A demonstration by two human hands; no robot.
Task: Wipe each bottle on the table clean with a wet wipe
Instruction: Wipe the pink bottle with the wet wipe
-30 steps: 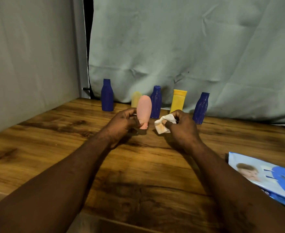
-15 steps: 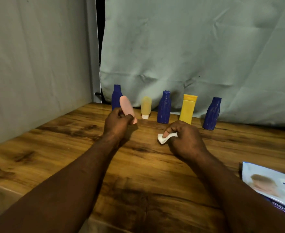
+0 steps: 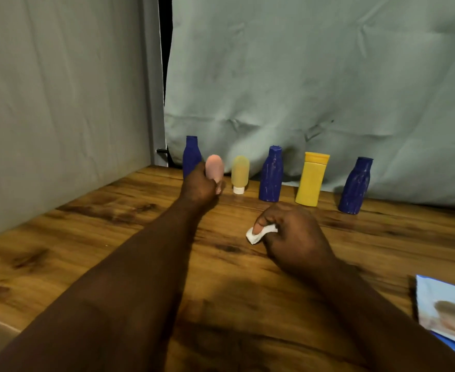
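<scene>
Pink rounded bottle in left hand, crumpled white wipe in right hand

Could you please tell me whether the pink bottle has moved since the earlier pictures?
Yes. Held in the left hand, the pink bottle went left: from beside the middle blue bottle to between the leftmost blue bottle and the pale yellow tube.

We are in what looks like a makeshift indoor staging corner: a wood-grain table under our left hand and right hand, a creased pale sheet hung as a backdrop just beyond them, and a plain grey panel standing to their left.
</scene>
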